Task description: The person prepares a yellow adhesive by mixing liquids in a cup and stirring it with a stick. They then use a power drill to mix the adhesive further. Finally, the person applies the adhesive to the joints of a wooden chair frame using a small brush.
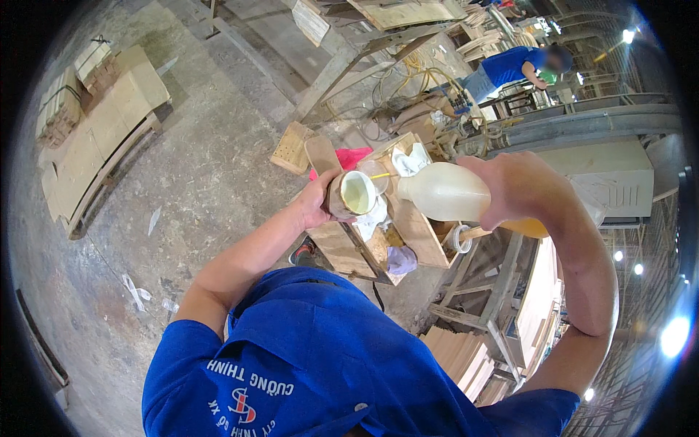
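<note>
My left hand (314, 202) is wrapped round a cup (336, 198) with a stained outside and a whitish inside, holding some pale liquid. In my raised right hand (513, 188) is a translucent whitish plastic bottle (445, 192), tipped on its side with its neck toward the cup. A small gap shows between neck and cup, and no stream can be made out. Beneath both hands is a wooden box (420, 234) with compartments, holding a white cloth (411, 159) and a purple cloth (401, 260). A thin yellow stick (380, 175) shows between cup and bottle.
Stacked wood pieces (60, 109) sit on a low board platform (109, 135) at left. Wooden bench frames (342, 62) stand ahead, with yellow hoses (415, 73) beyond. A co-worker in blue (506, 69) is far right. Boards (459, 357) are stacked at lower right.
</note>
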`<act>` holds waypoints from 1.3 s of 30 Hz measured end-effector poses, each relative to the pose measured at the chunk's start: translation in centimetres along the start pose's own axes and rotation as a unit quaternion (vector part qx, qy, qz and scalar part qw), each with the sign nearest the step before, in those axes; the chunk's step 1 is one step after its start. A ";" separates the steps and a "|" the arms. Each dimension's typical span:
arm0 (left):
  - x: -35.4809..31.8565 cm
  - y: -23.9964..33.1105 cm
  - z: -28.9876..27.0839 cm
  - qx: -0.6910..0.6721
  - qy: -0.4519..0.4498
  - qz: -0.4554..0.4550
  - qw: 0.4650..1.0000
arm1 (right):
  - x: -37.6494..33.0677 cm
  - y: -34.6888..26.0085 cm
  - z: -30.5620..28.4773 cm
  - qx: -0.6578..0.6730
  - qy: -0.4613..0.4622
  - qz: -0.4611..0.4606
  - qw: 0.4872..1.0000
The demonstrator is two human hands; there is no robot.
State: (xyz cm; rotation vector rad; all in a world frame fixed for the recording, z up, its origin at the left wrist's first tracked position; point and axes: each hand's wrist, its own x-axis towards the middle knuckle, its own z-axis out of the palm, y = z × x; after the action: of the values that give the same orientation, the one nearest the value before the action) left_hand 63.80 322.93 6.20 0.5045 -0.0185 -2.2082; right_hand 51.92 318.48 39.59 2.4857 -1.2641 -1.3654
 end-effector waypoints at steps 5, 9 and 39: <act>0.2 -0.2 0.1 0.011 0.008 -0.002 1.000 | -0.3 0.2 -0.1 0.001 0.002 -0.019 1.000; 0.0 -0.5 0.6 0.024 0.010 0.000 1.000 | -0.5 0.3 0.1 0.002 0.001 -0.016 1.000; 0.0 -3.1 0.7 0.027 0.011 -0.021 0.999 | -2.5 0.7 2.1 0.003 -0.006 0.015 1.000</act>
State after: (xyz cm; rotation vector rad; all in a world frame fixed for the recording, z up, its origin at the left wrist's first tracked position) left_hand 61.24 324.74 6.25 0.5640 -0.0553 -2.2483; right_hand 49.30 320.39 40.32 2.4569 -1.3046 -1.3740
